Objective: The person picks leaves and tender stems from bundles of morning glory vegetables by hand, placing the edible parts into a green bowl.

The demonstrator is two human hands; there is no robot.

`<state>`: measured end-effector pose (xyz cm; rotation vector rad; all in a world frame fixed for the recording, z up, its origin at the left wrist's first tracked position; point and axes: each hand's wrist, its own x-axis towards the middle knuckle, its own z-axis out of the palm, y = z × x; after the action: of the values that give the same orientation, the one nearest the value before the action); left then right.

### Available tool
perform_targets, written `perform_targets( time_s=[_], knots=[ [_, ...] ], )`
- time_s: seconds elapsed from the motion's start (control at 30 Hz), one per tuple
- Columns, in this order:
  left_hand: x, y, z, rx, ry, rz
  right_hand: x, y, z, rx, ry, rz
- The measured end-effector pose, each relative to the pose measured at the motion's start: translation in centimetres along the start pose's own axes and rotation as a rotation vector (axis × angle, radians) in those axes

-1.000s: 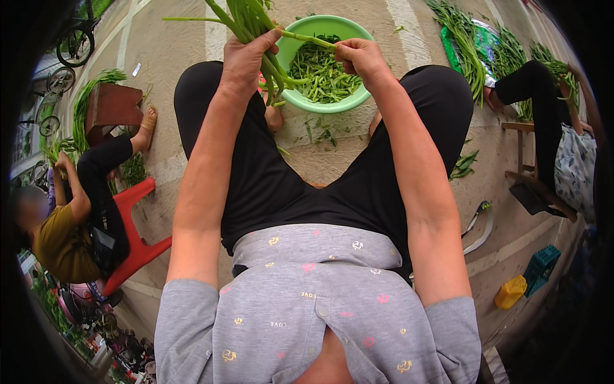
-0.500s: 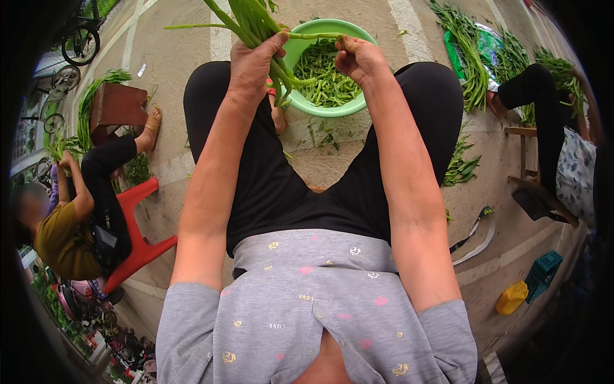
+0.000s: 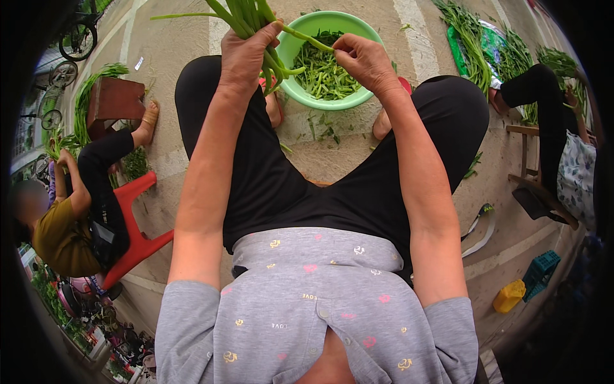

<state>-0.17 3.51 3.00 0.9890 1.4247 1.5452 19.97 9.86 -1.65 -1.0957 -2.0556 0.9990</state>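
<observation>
My left hand (image 3: 243, 61) is closed round a bunch of water spinach stalks (image 3: 240, 16), whose ends stick out above and below the fist. One stalk (image 3: 307, 38) runs from this bunch across to my right hand (image 3: 368, 63), which pinches its tip between thumb and fingers. Just beyond and below the hands stands a light green basin (image 3: 339, 103) on the ground, between my feet. Broken green pieces (image 3: 325, 73) lie in it, partly covered by the stalk.
At left a person (image 3: 64, 237) sits on a red plastic stool (image 3: 131, 224) by a brown box-shaped stool (image 3: 115, 99) draped with greens. Another person (image 3: 575, 173) sits at right near heaped greens (image 3: 473, 45). A yellow container (image 3: 510, 296) and a dark teal crate (image 3: 541, 275) stand lower right.
My right hand has moved slightly right and down, and the stalk it pinches now slants downward. My knees have spread wider, and my right foot shows beside the basin.
</observation>
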Motion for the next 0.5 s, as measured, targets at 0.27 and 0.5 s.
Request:
perform_targets(
  time_s=[0.27, 0.5],
  knots=[
    [0.06, -0.31, 0.3, -0.04, -0.039, -0.055, 0.37, 0.41, 0.34, 0.287, 0.054, 0.199],
    [0.22, -0.55, 0.52, -0.075, -0.033, -0.076, 0.68, 0.43, 0.17, 0.822, 0.049, 0.509]
  ],
)
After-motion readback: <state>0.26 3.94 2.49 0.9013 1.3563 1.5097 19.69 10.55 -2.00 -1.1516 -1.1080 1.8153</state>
